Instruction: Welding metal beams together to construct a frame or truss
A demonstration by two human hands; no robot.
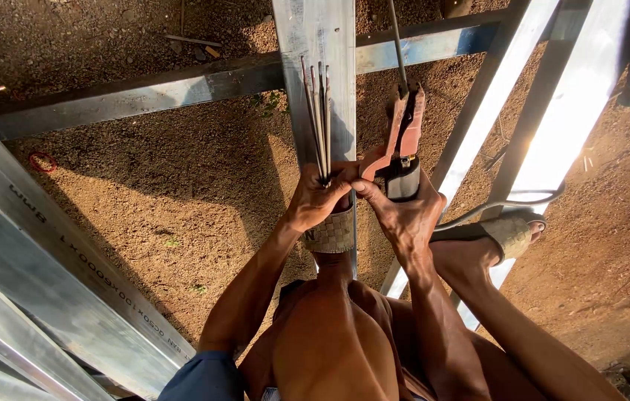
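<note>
Squatting over a frame of metal beams, the person is seen from above, with both knees bent and both arms reaching forward between them. A small bundle of thin welding rods (319,122) is gripped at its lower end by the left hand (316,197), whose fingers are curled shut around it; the rods fan slightly and point away from the body, lying over the upright silver metal beam (315,44) that runs down the middle of the view. The right hand (402,212) is closed around the dark handle of a red electrode holder (404,137), which is held just beside the rods, and its thumb reaches across toward the left hand so that the two hands touch. A single rod (398,44) is clamped in the holder's jaws and sticks up toward the top edge. A grey cable (493,208) is seen curving away from under the right hand toward the right. One woven sandal (332,232) is planted on the central beam just below the left hand, and the other sandal (512,232) rests on a slanted bright beam (575,111) to the right. A crossbeam (144,93) is laid across reddish-brown soil (181,193), and wide ribbed metal sections (40,297) are stacked at the lower left.
</note>
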